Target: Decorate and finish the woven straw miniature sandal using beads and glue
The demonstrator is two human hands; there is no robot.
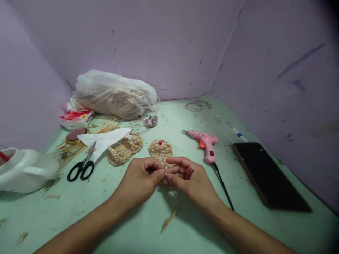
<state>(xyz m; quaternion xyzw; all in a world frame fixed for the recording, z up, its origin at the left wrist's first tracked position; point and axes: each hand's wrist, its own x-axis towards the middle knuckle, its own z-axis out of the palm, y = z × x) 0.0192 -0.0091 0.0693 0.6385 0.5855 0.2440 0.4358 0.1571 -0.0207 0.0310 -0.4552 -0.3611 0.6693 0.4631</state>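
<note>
My left hand (pixel 141 180) and my right hand (pixel 189 178) meet at the middle of the pale green table (pixel 132 225), fingers pinched together on a thin straw strip (pixel 171 211) that trails toward me. Just beyond my fingers lies a small woven straw sandal (pixel 160 151) with a red bead on top. A second woven sandal (pixel 125 149) lies to its left, apart from my hands.
Black-handled scissors (pixel 82 165) and white paper (pixel 104 139) lie left, a white container (pixel 25 169) far left. A plastic bag of straw (pixel 113 93) and a bead jar (pixel 150 118) sit behind. A pink glue gun (pixel 205 143) and a dark phone (pixel 268 174) lie right.
</note>
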